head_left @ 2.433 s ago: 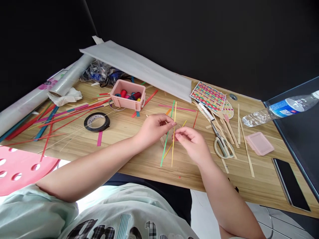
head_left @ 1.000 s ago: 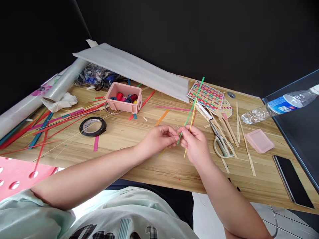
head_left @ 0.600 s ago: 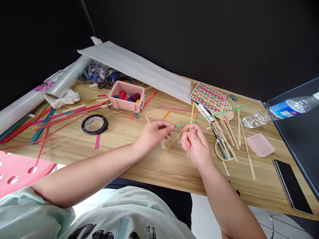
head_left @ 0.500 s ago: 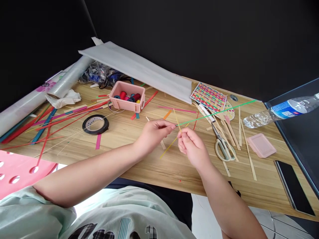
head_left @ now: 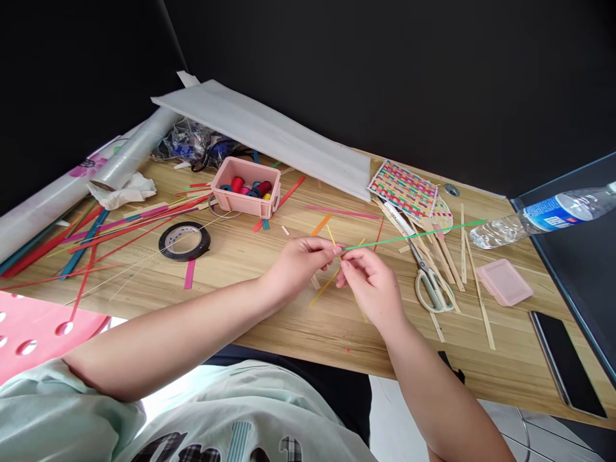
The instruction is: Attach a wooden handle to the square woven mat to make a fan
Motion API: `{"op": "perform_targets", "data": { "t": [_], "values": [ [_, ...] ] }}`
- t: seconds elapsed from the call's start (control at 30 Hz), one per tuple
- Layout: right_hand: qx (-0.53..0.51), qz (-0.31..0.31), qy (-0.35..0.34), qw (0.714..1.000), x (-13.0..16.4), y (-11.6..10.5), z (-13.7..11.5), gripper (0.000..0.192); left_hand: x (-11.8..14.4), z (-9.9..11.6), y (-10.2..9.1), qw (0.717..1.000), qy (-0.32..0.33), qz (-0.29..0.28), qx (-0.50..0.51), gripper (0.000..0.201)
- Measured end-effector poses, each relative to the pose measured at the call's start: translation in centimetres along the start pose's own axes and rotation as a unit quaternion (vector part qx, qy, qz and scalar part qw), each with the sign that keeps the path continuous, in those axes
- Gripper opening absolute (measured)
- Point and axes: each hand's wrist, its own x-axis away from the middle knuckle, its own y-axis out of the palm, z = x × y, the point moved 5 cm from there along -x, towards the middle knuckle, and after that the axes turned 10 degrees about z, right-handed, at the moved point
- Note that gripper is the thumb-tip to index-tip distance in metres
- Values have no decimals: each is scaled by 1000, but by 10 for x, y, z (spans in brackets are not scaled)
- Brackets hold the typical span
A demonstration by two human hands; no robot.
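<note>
While both hands meet above the wooden table point(head_left: 269, 321), the left hand point(head_left: 298, 260) pinches the near end of a thin green strip point(head_left: 414, 233) between thumb and fingertips. From that pinch the strip runs out level, passing above the scissors point(head_left: 428, 276) and ending near the water bottle point(head_left: 543, 212). The right hand point(head_left: 368, 282) sits just beside the left, fingers curled narrow around a thin yellow strip point(head_left: 323, 290) (its lower end slants toward the table edge). Relative to the scissors: the woven mat point(head_left: 403, 189) lies behind them, the pink lid point(head_left: 504, 282) on the bottle side, and the pink box point(head_left: 248, 191) and black tape roll point(head_left: 185, 240) well apart beyond the hands.
</note>
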Motion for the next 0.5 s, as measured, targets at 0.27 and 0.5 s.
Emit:
{"op": "perform_targets", "data": {
  "t": [0.27,0.5],
  "values": [
    [-165,58,24,984,-10,1,12,19,2,-1,8,995,37,-76,-52,22],
    [-171,81,17,982,-10,-1,11,16,2,-4,7,996,18,-64,-58,20]
  ]
}}
